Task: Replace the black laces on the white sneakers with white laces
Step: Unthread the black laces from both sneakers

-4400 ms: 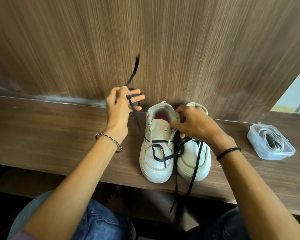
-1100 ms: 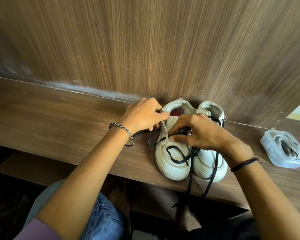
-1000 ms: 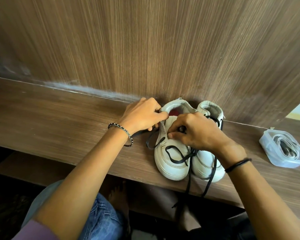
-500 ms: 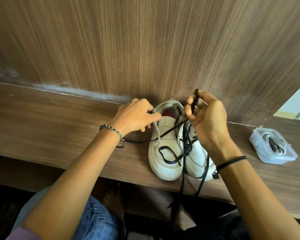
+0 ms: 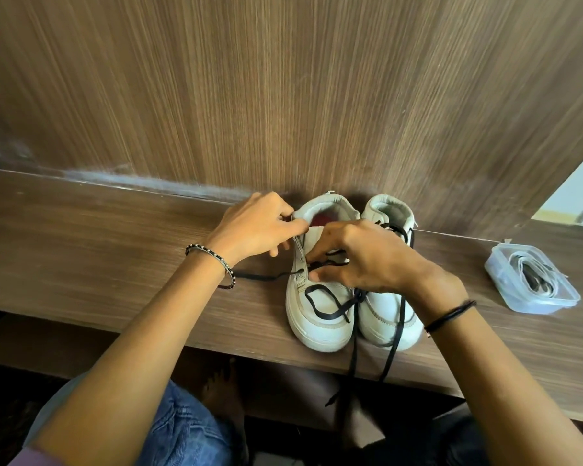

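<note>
Two white sneakers stand side by side on the bench (image 5: pixel 81 247), heels against the wood panel (image 5: pixel 283 95) and toes toward the person. The left hand (image 5: pixel 260 227) holds the left sneaker (image 5: pixel 317 327) at its collar, with the fingers curled on the edge. The right hand (image 5: pixel 367 257) is over the tongue of the same sneaker; its thumb and curled fingers pinch the black lace (image 5: pixel 327 306) near the upper eyelets. One end of this lace comes out of a side eyelet and lies on the bench under the left wrist. The right sneaker (image 5: pixel 384 314) has its own dark lace (image 5: pixel 396 334), which hangs down over the bench edge. Well apart to the right is a clear box (image 5: pixel 525 306) with the white laces (image 5: pixel 535 275) coiled inside.
</note>
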### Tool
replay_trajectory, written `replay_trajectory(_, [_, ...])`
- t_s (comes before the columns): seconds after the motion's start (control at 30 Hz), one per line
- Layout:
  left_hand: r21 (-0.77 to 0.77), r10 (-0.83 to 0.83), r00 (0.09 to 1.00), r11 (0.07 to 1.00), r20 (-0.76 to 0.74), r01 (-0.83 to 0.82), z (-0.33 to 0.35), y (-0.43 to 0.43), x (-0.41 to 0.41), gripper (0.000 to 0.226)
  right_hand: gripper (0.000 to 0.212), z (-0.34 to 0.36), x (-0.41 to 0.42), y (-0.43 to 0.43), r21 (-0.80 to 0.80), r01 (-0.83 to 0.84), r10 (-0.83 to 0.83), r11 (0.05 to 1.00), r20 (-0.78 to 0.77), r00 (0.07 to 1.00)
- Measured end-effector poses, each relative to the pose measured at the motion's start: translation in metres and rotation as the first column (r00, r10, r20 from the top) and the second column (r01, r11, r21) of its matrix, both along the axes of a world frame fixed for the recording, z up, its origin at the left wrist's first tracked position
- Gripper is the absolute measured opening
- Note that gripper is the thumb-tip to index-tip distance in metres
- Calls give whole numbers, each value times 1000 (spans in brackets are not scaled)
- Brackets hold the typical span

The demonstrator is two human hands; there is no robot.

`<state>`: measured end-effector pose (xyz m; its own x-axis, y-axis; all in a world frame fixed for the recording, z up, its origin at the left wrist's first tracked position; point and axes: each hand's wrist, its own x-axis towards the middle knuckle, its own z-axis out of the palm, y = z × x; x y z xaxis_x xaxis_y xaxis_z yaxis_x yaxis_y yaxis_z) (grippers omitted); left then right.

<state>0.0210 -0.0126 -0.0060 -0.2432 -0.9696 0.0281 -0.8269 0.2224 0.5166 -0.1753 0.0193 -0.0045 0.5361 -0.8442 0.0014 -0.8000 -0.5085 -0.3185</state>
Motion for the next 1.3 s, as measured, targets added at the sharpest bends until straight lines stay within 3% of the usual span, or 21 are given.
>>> replay_trajectory(0.17, [-13, 5, 1000, 1000, -3, -5, -1, -1, 1, 33, 10, -6, 12, 8, -244, 114, -133, 963, -62, 989])
replay_trajectory(0.23, [-1, -11, 1000, 1000, -9, 11, -1, -2, 2, 34, 11, -7, 18, 10, -328, 249, -254, 911, 30, 967])
replay_trajectory(0.3, [10, -15, 1000, 1000, -21, 15, 0, -1, 4, 32, 8, -6, 15, 8, -317, 443, -378, 839, 247, 892])
replay_trajectory(0.37, [11, -15, 1000, 1000, -22, 15, 1, -1, 4, 31, 9, -4, 9, 4, -157, 597, -457, 787, 501, 735])
replay_trajectory(0.43, [1, -15, 1000, 1000, -4, 15, 1, 1, 3, 31, 9, -3, 5, -2, 148, 604, -472, 783, 774, 422])
replay_trajectory(0.5, [-6, -14, 1000, 1000, 7, 14, 1, 1, 2, 31, 16, 2, 7, -3, 489, 386, -541, 782, 841, 31])
replay_trajectory(0.53, [-8, -13, 1000, 1000, 9, 13, 1, 1, 1, 32, 16, 4, 7, -3, 575, 253, -579, 778, 813, -66])
replay_trajectory(0.57, [-10, -13, 1000, 1000, 9, 13, 1, 1, 1, 32, 16, 6, 6, -4, 596, 173, -599, 784, 800, -41])
replay_trajectory(0.6, [-12, -12, 1000, 1000, 12, 13, 1, 1, 1, 32, 16, 7, 4, -4, 569, 149, -584, 809, 808, 83])
replay_trajectory(0.67, [-20, -10, 1000, 1000, 23, 10, 1, 1, 1, 34, 11, 7, 0, -3, 391, 186, -431, 901, 773, 466])
replay_trajectory(0.73, [-32, -4, 1000, 999, 31, 5, 0, 0, 1, 37, 7, 5, -3, -1, 125, 181, -220, 975, 548, 807])
replay_trajectory(0.77, [-33, -2, 1000, 999, 29, 3, -1, 0, 1, 37, 13, 3, -3, 1, 33, 143, -145, 989, 358, 922])
replay_trajectory(0.8, [-33, -1, 1000, 999, 27, 2, -1, 0, 1, 36, 19, 0, -2, 2, -21, 95, -90, 995, 171, 981])
replay_trajectory(0.83, [-35, 1, 1000, 999, 27, 0, -1, 0, 1, 36, 23, -1, -1, 3, -41, 55, -54, 998, 39, 998])
replay_trajectory(0.9, [-45, 6, 1000, 999, 31, -5, 0, 1, 0, 37, 22, -2, 3, 4, -73, 9, -14, 997, -66, 998])
replay_trajectory(1.13, [-31, -10, 1000, 999, 21, 11, -2, -2, 1, 37, 20, -13, 11, 7, -301, 41, -78, 953, -111, 991])
replay_trajectory(1.2, [-19, -18, 1000, 1000, 5, 18, -2, -3, 2, 33, 24, -16, 16, 10, -381, 141, -185, 914, -81, 979])
replay_trajectory(1.3, [-10, -20, 1000, 1000, 15, 20, -2, -4, 2, 30, 24, -12, 20, 8, -457, 378, -351, 805, 148, 925])
